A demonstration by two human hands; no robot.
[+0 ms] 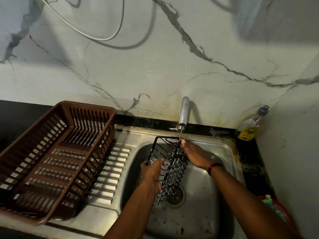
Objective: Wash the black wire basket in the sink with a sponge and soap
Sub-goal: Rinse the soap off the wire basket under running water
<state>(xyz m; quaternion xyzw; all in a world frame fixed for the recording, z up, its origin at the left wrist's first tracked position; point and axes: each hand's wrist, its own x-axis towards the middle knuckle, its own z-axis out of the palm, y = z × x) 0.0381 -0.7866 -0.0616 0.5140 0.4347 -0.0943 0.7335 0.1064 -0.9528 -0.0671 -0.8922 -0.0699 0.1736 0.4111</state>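
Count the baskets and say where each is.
2. The brown plastic basket sits on the drainboard left of the sink. The black wire basket is over the sink, under the tap, held by the left hand and right hand. None seems hidden.

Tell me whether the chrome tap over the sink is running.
On, barely: a thin stream falls from the chrome tap spout onto the right hand at the top corner of the black wire basket.
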